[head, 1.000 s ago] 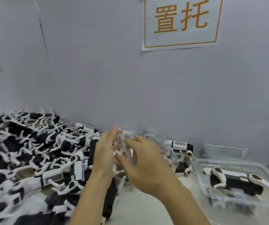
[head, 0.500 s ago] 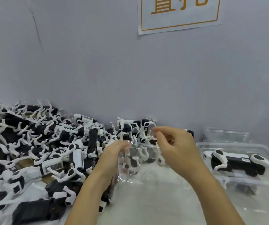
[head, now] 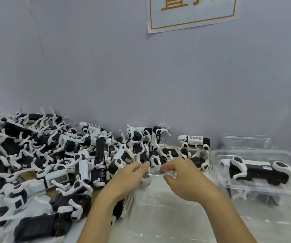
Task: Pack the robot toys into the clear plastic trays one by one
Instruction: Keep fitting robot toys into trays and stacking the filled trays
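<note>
Both hands lowered, left hand [head: 123, 179] and right hand [head: 185, 179] each in curled grip on clear tray's [head: 156, 174] far rim

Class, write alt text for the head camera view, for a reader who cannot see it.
Two hands, left hand and right hand, hold an empty clear plastic tray by its far rim over a white table. A heap of black-and-white robot toys lies left; a packed tray sits right.
</note>
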`<action>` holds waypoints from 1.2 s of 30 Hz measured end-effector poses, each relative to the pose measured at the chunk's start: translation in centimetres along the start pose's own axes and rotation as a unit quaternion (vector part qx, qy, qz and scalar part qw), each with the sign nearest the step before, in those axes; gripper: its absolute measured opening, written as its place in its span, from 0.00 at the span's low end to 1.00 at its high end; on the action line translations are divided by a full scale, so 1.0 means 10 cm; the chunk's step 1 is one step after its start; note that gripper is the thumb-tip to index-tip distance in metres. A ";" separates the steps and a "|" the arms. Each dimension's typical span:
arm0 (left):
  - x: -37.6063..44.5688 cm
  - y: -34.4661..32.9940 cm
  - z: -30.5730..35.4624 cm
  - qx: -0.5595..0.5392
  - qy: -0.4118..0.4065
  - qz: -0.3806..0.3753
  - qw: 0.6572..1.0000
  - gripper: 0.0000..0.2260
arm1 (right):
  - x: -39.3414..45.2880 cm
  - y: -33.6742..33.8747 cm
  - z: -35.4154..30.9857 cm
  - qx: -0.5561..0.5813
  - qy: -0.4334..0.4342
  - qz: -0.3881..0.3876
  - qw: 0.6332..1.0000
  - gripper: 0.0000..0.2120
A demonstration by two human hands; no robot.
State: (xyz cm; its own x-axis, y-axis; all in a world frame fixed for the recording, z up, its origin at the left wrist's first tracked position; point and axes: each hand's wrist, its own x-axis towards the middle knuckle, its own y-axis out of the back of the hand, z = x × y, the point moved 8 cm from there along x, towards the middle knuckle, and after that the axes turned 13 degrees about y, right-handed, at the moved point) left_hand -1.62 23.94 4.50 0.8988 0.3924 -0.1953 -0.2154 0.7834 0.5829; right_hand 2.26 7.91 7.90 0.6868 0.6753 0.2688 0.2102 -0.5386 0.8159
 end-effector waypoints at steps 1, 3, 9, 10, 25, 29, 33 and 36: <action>0.01 0.04 0.03 -0.004 -0.001 0.024 1.000 0.23 | 0.00 -0.01 0.00 -0.004 -0.003 -0.003 1.000 0.17; 0.01 0.13 0.03 -0.034 0.003 0.072 0.997 0.24 | -0.01 0.01 0.02 -0.010 -0.007 0.007 1.000 0.17; -0.01 0.29 0.07 -0.102 -0.027 0.128 0.986 0.15 | -0.01 0.01 0.10 -0.001 -0.010 0.033 0.999 0.22; -0.01 0.31 0.08 -0.119 -0.039 0.130 0.984 0.14 | 0.00 0.00 0.11 0.002 -0.010 0.033 0.999 0.23; -0.28 0.67 0.17 -0.302 -0.141 0.241 0.911 0.04 | 0.02 0.26 0.07 0.127 0.033 0.136 0.982 0.27; -0.30 0.82 0.17 -0.357 -0.169 0.245 0.885 0.11 | 0.03 0.30 0.08 0.188 0.039 0.148 0.970 0.26; -0.28 0.97 0.10 -0.497 -0.174 0.189 0.829 0.16 | 0.02 0.28 0.07 0.166 0.043 0.120 0.978 0.26; -0.29 1.10 0.07 -0.574 -0.189 0.160 0.780 0.18 | 0.01 0.21 0.05 0.123 0.039 0.079 0.989 0.27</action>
State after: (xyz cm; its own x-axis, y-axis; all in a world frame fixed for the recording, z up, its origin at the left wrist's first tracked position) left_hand -6.31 31.12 12.01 0.7304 0.6566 0.1882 -0.4569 0.6745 -0.5799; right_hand 3.10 6.61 9.40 0.6701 0.6055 0.4292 0.2745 -0.7395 0.6147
